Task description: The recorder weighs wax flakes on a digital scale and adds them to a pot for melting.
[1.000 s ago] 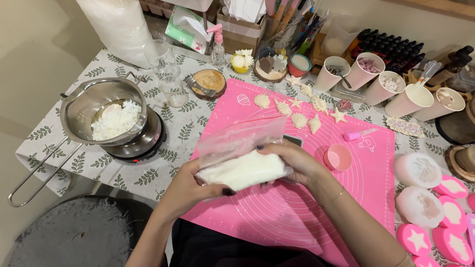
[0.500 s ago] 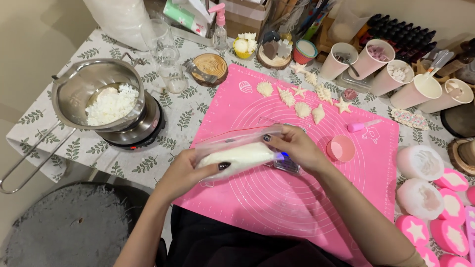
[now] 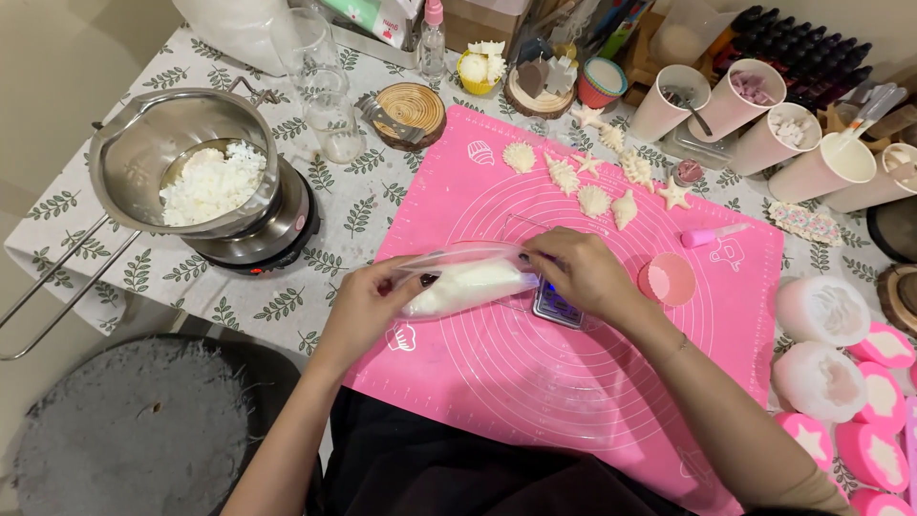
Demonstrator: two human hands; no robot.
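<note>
Both my hands hold a clear zip bag [image 3: 468, 284] of white wax flakes low over the pink silicone mat [image 3: 535, 382]. My left hand [image 3: 368, 311] grips its left end, and my right hand [image 3: 583, 272] pinches the top edge at the right end. The bag lies flat and folded over. A small digital scale [image 3: 557, 308] peeks out under my right hand. To the left, a steel pot [image 3: 143, 158] with white wax flakes [image 3: 212, 184] in it sits on a small hot plate [image 3: 287, 234].
Shell and star wax shapes [image 3: 594, 201] lie at the mat's top. A pink cupcake liner [image 3: 667, 279] and pink dropper [image 3: 712, 234] are right of my hands. Pink paper cups [image 3: 764, 143], moulds [image 3: 821, 311], glass beakers [image 3: 334, 124] and wooden coasters [image 3: 411, 110] crowd the table edges.
The bag was held up and open-topped; both hands have lowered it toward the mat and flattened it, with the top folded down. The scale has come into view.
</note>
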